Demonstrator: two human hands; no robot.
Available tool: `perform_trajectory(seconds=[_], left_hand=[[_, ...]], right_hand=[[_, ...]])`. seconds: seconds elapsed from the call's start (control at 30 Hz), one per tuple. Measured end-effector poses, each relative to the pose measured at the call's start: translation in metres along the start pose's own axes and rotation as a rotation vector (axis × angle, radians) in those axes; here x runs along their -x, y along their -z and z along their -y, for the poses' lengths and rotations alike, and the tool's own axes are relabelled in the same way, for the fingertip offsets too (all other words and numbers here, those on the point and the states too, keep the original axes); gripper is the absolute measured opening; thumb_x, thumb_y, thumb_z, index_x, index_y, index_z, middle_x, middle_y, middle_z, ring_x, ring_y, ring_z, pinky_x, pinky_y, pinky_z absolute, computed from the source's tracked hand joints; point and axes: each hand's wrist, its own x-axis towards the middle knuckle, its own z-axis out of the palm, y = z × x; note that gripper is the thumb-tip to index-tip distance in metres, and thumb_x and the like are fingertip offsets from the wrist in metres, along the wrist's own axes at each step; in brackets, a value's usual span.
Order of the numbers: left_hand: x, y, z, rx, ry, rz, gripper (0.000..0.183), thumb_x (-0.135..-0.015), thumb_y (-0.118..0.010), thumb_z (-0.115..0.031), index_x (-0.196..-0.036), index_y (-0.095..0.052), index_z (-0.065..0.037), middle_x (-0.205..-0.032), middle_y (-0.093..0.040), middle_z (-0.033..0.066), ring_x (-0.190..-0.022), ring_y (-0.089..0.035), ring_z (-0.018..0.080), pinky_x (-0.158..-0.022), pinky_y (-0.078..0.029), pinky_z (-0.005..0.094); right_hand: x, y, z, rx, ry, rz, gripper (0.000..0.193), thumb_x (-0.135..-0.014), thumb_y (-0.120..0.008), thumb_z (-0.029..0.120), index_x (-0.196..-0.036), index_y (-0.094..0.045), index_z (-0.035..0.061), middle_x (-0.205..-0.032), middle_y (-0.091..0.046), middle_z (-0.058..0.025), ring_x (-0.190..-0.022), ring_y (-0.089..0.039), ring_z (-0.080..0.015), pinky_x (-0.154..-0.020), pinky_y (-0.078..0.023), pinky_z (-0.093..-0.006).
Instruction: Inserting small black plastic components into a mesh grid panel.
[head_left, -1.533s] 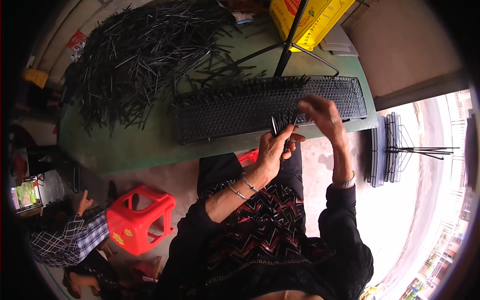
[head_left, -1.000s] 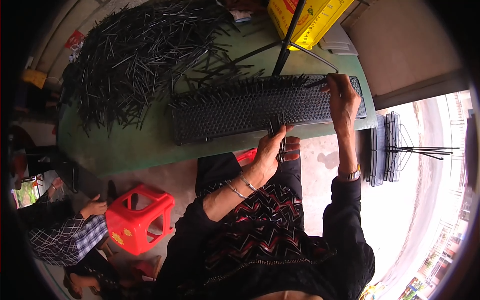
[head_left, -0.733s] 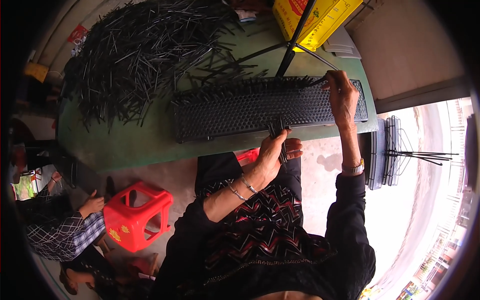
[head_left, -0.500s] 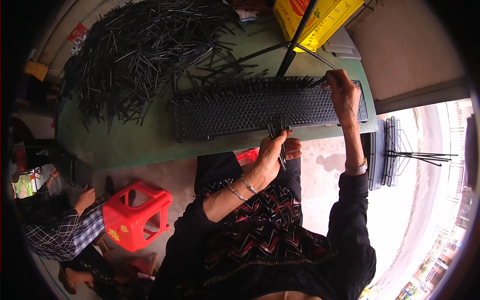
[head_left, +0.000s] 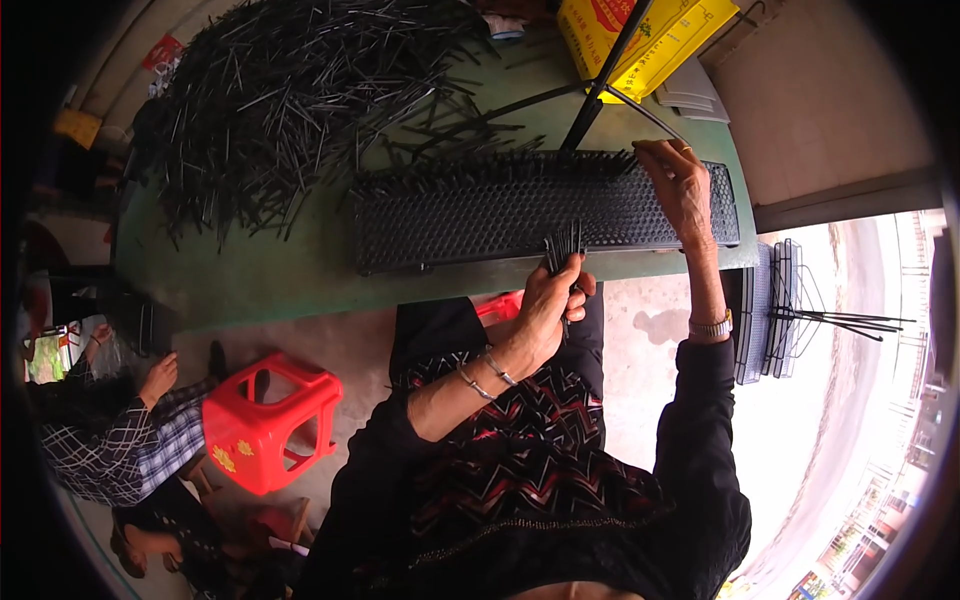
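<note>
A long black perforated tray [head_left: 470,225] lies on the green table, its top covered in small round holes. Thin black sticks [head_left: 500,168] stand in its far rows, most of the way along. My left hand [head_left: 545,305] is closed around a bundle of such sticks [head_left: 566,240], their tips fanned out over the tray's near edge. Over the right part of the far edge, my right hand [head_left: 685,195] is closed in a pinch on what looks like a single stick at the end of the standing row. Its fingertips partly hide that stick.
A big heap of loose black sticks [head_left: 290,110] covers the table's far left. Behind the tray are a black metal stand [head_left: 590,105] and a yellow bag [head_left: 655,45]. A red stool [head_left: 265,420] and another person [head_left: 140,430] are at left. Wire racks [head_left: 785,310] stand at right.
My right hand has shifted slightly left along the far edge. My left fingers have curled tighter round the bundle, which now points more upright.
</note>
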Motion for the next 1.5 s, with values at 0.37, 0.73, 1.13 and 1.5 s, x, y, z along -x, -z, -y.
perform_trajectory(seconds=[0.37,0.73,1.13,1.5], left_hand=[[0.005,-0.002,-0.005,0.005,0.005,-0.029,0.027,-0.098,-0.058,-0.029,-0.107,-0.056,-0.004,-0.083,-0.062,0.0068,-0.062,-0.041,0.0065,-0.05,-0.031,0.0208],[0.008,0.001,-0.009,-0.02,-0.075,-0.017,0.025,-0.094,-0.063,-0.029,-0.096,-0.063,-0.004,-0.081,-0.067,0.0088,-0.057,-0.05,0.0062,-0.043,-0.032,0.0186],[0.016,0.016,-0.018,-0.091,-0.089,-0.094,0.037,-0.093,-0.063,-0.042,-0.111,-0.065,-0.01,-0.103,-0.07,0.0006,-0.091,-0.066,0.0115,-0.057,-0.036,0.0209],[0.017,0.025,-0.028,-0.064,-0.158,-0.076,0.029,-0.097,-0.058,-0.037,-0.097,-0.057,-0.008,-0.1,-0.071,0.0104,-0.089,-0.071,0.0187,-0.051,-0.041,0.0219]], right_hand=[[0.017,-0.005,0.008,0.095,-0.092,0.034,0.023,-0.09,-0.067,0.017,-0.112,-0.072,0.0151,-0.093,-0.064,-0.0082,-0.083,-0.063,-0.0186,-0.071,-0.049,-0.0312],[0.047,-0.017,0.058,-0.587,-0.358,0.549,0.022,-0.09,-0.065,0.016,-0.097,-0.066,-0.005,-0.079,-0.065,-0.0088,-0.072,-0.063,-0.0136,-0.064,-0.05,-0.0267],[0.028,-0.011,0.077,-0.64,-0.277,0.673,0.014,-0.093,-0.055,0.006,-0.096,-0.06,-0.0068,-0.077,-0.065,-0.01,-0.073,-0.071,-0.0206,-0.066,-0.056,-0.0289],[0.013,-0.002,0.093,-0.685,-0.332,0.583,0.013,-0.092,-0.054,0.004,-0.099,-0.062,-0.0056,-0.082,-0.066,-0.0115,-0.077,-0.07,-0.0187,-0.07,-0.055,-0.0277]])
